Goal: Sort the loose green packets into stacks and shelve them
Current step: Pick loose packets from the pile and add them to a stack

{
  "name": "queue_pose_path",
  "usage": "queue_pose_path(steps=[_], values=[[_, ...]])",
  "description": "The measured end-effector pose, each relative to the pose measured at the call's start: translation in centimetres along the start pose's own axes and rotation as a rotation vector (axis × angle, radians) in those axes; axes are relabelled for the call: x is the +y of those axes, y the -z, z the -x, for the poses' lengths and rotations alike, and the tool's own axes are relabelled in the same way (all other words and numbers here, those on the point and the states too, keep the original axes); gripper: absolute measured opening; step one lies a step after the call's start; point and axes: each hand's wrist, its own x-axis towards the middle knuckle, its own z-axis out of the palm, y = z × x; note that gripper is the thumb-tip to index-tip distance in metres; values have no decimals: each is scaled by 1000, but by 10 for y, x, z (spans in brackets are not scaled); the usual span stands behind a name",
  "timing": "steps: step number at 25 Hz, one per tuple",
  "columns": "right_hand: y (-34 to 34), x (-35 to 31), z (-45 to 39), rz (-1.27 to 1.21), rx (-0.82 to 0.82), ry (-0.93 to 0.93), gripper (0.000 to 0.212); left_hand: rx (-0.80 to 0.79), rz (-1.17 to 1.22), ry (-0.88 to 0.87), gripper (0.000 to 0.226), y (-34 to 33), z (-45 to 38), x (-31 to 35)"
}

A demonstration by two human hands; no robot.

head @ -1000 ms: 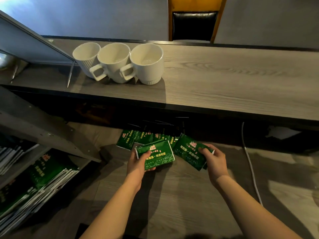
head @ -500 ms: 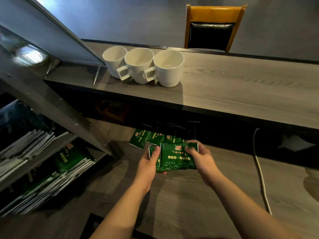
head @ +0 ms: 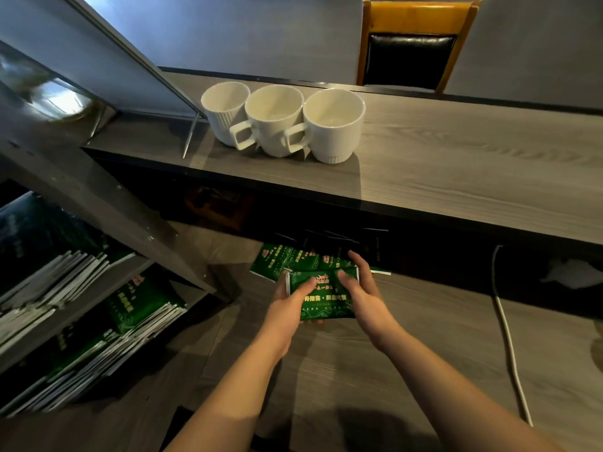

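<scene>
A small stack of green packets [head: 326,301] with gold lettering is held flat just above the wooden floor, squeezed between my two hands. My left hand [head: 287,305] grips its left edge, thumb on top. My right hand [head: 362,288] grips its right edge, thumb on the face. Behind them, several loose green packets [head: 277,259] lie on the floor, half under the counter and partly hidden by my hands. At the left, a grey shelf unit [head: 98,288] holds shelved packet stacks [head: 137,321] on two levels.
A grey wooden counter [head: 456,177] overhangs the loose packets, with three white mugs [head: 280,122] on it. A slanted shelf side panel [head: 107,203] stands left of my hands. A white cable [head: 509,340] runs across the floor on the right. A wooden chair [head: 414,44] stands behind the counter.
My right hand brought its packet over onto the one in my left hand, and both hands now hold them together as one stack. The view has swung left and nearer the shelf.
</scene>
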Motion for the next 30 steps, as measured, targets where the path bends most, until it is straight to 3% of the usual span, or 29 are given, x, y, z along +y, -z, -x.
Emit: queue_pose_path(steps=[2,6,9,12,19,22,30], values=[[5,8,-17,36,104,10,47,66,-2,29,100,0,-11,-2],[35,34,-57,360,298,-1,44,53,54,-69,57,-3,-38,-2],[56,59,-83,777,387,55,43,23,40,-76,56,-7,-57,-3],[65,72,-101,976,379,50,47,28,47,-72,53,-9,-72,-6],[58,86,-121,1105,480,-18,50,59,60,-40,40,8,-87,-20],[55,90,-115,1129,483,38,43,72,54,-52,31,17,-86,-24],[63,95,-82,1125,443,241,32,76,65,-46,40,25,-74,-28]])
